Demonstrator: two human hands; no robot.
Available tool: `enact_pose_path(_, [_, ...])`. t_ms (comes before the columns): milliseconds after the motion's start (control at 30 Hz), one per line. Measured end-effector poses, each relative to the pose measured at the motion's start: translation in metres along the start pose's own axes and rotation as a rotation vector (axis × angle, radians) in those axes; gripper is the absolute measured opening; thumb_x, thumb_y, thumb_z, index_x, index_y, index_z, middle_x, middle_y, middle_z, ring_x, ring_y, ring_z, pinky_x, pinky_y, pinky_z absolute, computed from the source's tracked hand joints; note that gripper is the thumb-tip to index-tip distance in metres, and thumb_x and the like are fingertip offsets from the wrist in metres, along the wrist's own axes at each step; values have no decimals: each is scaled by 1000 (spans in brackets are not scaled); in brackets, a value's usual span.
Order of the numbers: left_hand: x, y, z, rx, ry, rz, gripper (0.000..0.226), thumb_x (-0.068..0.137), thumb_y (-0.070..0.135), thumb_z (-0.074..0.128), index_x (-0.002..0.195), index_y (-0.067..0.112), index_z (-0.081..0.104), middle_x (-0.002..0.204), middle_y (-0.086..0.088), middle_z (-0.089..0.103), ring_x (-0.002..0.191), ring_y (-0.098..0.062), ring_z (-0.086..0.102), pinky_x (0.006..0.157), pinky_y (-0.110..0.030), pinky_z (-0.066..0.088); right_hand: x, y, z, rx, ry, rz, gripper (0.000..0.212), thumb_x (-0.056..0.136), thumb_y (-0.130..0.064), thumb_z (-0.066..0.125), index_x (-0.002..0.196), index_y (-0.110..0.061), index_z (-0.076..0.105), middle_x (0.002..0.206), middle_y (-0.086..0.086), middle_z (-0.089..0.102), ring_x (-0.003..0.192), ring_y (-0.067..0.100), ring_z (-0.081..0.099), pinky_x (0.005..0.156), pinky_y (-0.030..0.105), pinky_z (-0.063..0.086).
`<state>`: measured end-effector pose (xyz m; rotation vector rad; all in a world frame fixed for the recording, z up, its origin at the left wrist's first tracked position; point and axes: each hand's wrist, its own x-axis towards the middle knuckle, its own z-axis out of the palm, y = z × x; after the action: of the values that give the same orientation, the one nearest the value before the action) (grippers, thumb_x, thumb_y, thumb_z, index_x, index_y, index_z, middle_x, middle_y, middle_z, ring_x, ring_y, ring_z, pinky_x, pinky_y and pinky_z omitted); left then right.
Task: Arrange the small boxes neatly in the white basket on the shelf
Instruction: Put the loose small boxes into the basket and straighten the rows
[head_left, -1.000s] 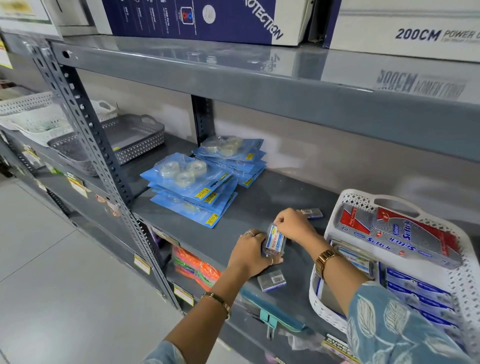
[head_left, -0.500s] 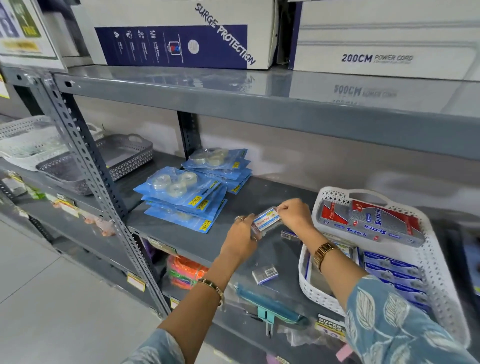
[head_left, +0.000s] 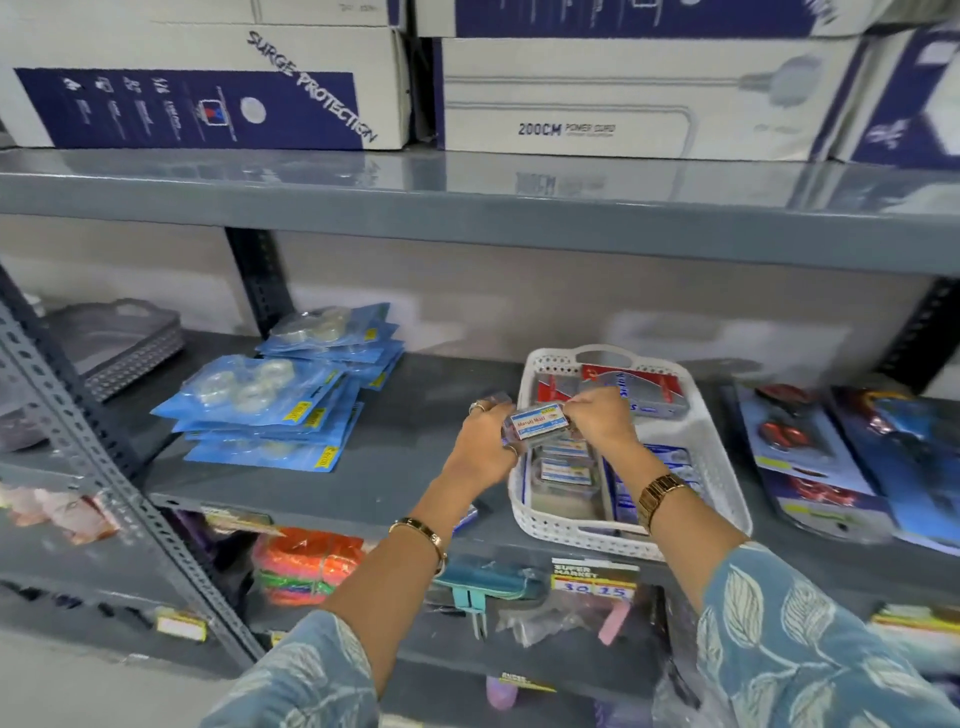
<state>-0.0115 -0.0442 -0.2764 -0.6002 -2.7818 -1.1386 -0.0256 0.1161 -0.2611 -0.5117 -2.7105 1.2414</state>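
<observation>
Grey steel shelving (head_left: 363, 493) carried large boxed cartons (head_left: 571, 98) on the upper tier. On the middle tier lay stacked blue tape packs (head_left: 270, 410), left, and a white basket (head_left: 717, 457), right. Over the basket's left rim, the left hand (head_left: 483, 441) and right hand (head_left: 602, 421) together clasped a small box (head_left: 537, 423); further small boxes lay inside.

Grey shelf (head_left: 405, 457); white basket (head_left: 719, 467); blue packets (head_left: 270, 410)

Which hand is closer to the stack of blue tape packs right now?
Left. The left hand is on the side of the small box facing the blue tape packs; the right hand is beyond it, over the white basket.
</observation>
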Motion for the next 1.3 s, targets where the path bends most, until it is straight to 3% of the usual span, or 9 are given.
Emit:
enact_pose_path(100, [-1,10,13,29,-105,2,41,81,5,66,121,5,60,125,-19,56,116,-30,53,95,-27,42,-12,20,-13,6,-6,63,18,83,-8,57,73,2,69,80,20,70,83,34,70,80,42,58])
enact_pose_path(200, [-4,17,21,97,-187,17,48,82,7,66,128,5,55,128,-19,51,120,-30,49,99,-28,38,-19,35,-19,37,-21,111,18,82,-5,59,88,8,71,89,20,73,82,33,72,80,45,59])
enact_pose_path(367, [-10,23,29,186,-312,18,37,80,11,70,115,3,64,117,-17,64,106,-29,60,89,-30,48,-35,53,-19,6,-124,164,13,83,-4,61,79,4,71,71,15,69,72,29,72,74,40,61])
enact_pose_path(467, [-13,20,33,234,-367,-7,36,82,14,71,116,5,64,117,-14,66,106,-27,63,94,-36,51,-39,59,-14,-20,-172,161,15,84,-1,59,85,6,72,88,23,73,84,35,72,79,44,60])
enact_pose_path(633, [-12,20,34,324,-386,-30,28,85,9,65,112,1,65,116,-16,66,105,-30,63,94,-40,52,-39,60,-9,-57,-155,151,19,84,0,56,93,8,71,101,23,71,90,35,70,83,45,58])
enact_pose_path(867, [-8,17,37,430,-380,-5,27,87,14,64,113,7,67,117,-11,67,109,-28,61,104,-42,43,-39,55,-8,-43,-195,263,20,88,-5,53,98,4,68,90,21,74,75,31,74,72,38,62])
enact_pose_path(1033, [-8,15,39,466,-387,9,29,88,20,63,115,9,66,115,-9,68,112,-28,58,109,-44,37,-43,55,-7,-165,-177,243,13,88,-14,56,87,-3,63,99,16,72,88,29,71,68,30,55])
enact_pose_path(1167, [-7,17,40,500,-411,4,34,86,25,66,118,10,65,118,-8,67,115,-27,56,111,-43,34,-39,57,-5,-218,-174,256,16,83,-13,64,95,-1,66,102,16,72,91,28,70,79,33,59])
enact_pose_path(1300, [-5,19,42,529,-437,-10,39,86,23,66,123,12,61,128,-8,60,121,-28,50,113,-45,30,-40,57,0,-328,-104,216,15,82,-14,66,93,-3,65,100,14,71,93,28,68,69,30,53])
